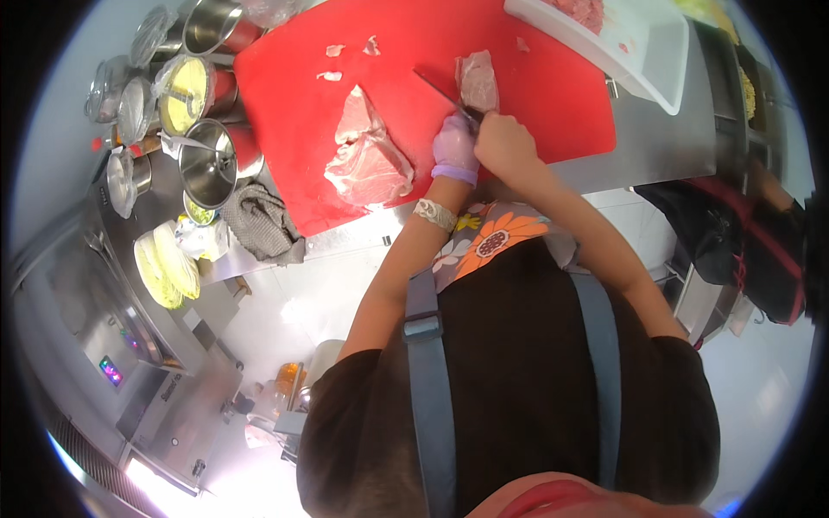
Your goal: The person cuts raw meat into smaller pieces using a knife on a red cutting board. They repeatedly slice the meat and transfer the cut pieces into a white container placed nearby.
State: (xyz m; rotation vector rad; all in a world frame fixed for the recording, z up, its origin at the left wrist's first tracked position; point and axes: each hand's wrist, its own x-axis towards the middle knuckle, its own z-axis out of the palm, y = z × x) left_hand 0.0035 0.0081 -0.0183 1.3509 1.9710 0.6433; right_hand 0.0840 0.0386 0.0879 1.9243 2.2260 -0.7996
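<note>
My right hand [506, 144], bare, is closed on the handle of a knife [442, 94], whose blade points up and left over the red cutting board [285, 129]. My left hand [455, 146], in a purple glove, is beside it at the root of the blade; its fingers are partly hidden, so what it holds cannot be told. A piece of raw meat [478, 81] lies just beyond both hands. Left of them rests a larger cut of raw meat [372, 168], with small scraps [335, 50] further up the board.
Steel pots [207, 165] and lidded containers crowd the board's left side. A grey cloth [264, 225] and cabbage halves [167, 265] lie near the counter's left edge. A white plastic tub [654, 58] with meat overlaps the board's far right. A black bag [706, 226] is at right.
</note>
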